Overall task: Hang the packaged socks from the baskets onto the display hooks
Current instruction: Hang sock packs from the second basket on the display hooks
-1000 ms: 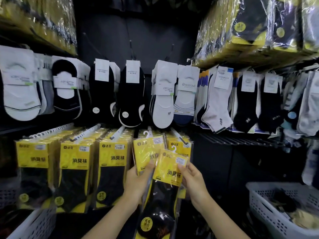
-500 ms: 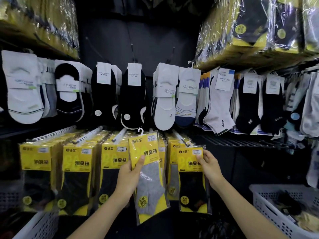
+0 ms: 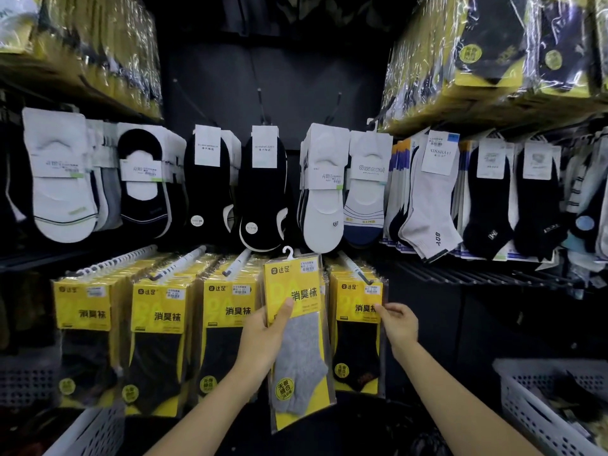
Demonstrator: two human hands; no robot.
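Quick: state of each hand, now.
Left hand: holding the grey-sock pack.
Right hand: fingers curled at the edge of the black-sock pack; grip cannot be told.

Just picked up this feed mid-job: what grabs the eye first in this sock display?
The grey sock pack, gripped by the left hand and held up at the centre of the lower row, stands out against the yellow sock packs hanging on hooks beside it. The right hand is at the edge of the black sock pack on the rightmost hook, and a white basket sits at lower right.
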